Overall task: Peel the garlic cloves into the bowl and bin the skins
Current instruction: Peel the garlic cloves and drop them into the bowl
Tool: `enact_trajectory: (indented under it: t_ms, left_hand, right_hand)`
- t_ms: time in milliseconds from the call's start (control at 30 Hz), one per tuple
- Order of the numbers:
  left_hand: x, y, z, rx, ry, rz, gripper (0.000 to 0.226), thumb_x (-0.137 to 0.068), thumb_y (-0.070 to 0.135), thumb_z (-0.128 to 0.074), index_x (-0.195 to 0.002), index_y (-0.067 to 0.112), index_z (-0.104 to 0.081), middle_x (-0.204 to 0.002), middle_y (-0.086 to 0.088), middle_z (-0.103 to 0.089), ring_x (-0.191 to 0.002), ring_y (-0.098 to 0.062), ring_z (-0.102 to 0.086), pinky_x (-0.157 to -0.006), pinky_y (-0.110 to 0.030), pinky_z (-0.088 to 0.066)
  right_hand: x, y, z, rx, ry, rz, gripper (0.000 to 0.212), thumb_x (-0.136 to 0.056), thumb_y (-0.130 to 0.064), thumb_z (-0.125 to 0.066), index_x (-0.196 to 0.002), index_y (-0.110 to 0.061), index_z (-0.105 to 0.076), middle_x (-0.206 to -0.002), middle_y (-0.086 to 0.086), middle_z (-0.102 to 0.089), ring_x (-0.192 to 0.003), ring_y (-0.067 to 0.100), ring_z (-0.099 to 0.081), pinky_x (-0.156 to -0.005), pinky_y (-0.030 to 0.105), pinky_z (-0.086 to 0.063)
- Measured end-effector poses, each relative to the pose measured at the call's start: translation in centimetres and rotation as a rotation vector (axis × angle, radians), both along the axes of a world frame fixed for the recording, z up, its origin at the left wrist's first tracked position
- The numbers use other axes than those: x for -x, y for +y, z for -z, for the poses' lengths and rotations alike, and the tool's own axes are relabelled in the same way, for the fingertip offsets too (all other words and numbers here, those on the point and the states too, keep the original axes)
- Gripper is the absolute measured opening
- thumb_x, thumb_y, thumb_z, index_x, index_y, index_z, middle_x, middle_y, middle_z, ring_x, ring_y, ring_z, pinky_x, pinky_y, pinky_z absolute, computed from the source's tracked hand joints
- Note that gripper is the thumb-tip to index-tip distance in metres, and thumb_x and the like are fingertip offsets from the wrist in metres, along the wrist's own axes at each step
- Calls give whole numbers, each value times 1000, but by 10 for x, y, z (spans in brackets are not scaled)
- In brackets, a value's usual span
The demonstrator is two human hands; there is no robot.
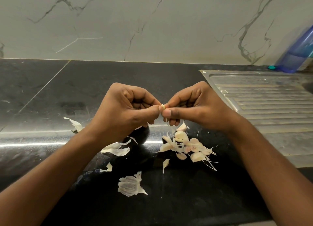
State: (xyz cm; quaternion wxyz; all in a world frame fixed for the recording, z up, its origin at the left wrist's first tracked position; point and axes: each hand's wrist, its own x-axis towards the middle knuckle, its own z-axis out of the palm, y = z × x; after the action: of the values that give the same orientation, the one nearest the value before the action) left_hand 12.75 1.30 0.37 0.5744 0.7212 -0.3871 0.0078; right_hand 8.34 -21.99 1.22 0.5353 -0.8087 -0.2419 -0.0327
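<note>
Above the counter (42,93), left hand (128,110) and right hand (198,105) pinch one clove (163,106); a slip could drop it among skins (130,186).

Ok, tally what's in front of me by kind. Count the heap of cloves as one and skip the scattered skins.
2 hands: left hand, right hand
1 held clove, pinched between both hands
1 clove heap on the dark counter
1 blue container
1 steel drainboard
Total: 6

hands (128,107) 2 | cloves (181,136) ~8 (pile overlaps) | loose skins (130,186) ~6
</note>
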Motion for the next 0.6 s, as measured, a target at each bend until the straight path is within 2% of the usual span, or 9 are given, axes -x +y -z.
enact_trajectory:
  t_ms: [167, 233, 400, 500, 600]
  left_hand:
    - [-1, -1, 3, -1, 6, -18, 8, -86, 12, -81, -86, 4, -79, -66, -6, -74, -54, -18, -70, -55, -28, -56]
    - [-2, -1, 2, -6, 16, -12, 8, -87, 9, -83, -88, 3, -79, -68, -8, -75, -56, -21, -72, -57, -31, -59]
    - [-2, 1, -2, 1, 43, 42, 20, -85, 18, -79, -95, 1, -80, -73, -12, -77, -65, -30, -76, -62, -37, -64]
    - [-1, 0, 0, 7, 43, 30, 20, -85, 19, -80, -93, 1, -79, -72, -11, -76, -63, -30, -75, -60, -38, -63]
    - [-1, -1, 3, 16, 13, 2, 11, -89, 12, -82, -89, 1, -79, -68, -10, -75, -58, -26, -73, -55, -33, -59]
  right_hand:
    - [-2, 1, 1, 5, 8, -22, 15, -92, 0, -75, -104, 8, -78, -86, 23, -78, -72, 30, -76, -68, 31, -63]
    - [-2, 0, 1, -2, 18, -17, 14, -92, 0, -76, -103, 8, -78, -86, 21, -78, -71, 28, -76, -68, 30, -62]
    - [0, -1, -1, 10, 20, 15, 15, -91, -4, -77, -102, 7, -78, -85, 18, -79, -71, 28, -76, -67, 32, -63]
    - [1, 0, -1, 47, -3, 23, 14, -92, -5, -78, -101, 5, -79, -82, 15, -79, -70, 28, -76, -67, 31, -62]
    - [2, 2, -1, 39, -19, 21, 13, -91, -4, -78, -99, 6, -78, -80, 15, -78, -68, 28, -76, -65, 29, -62]
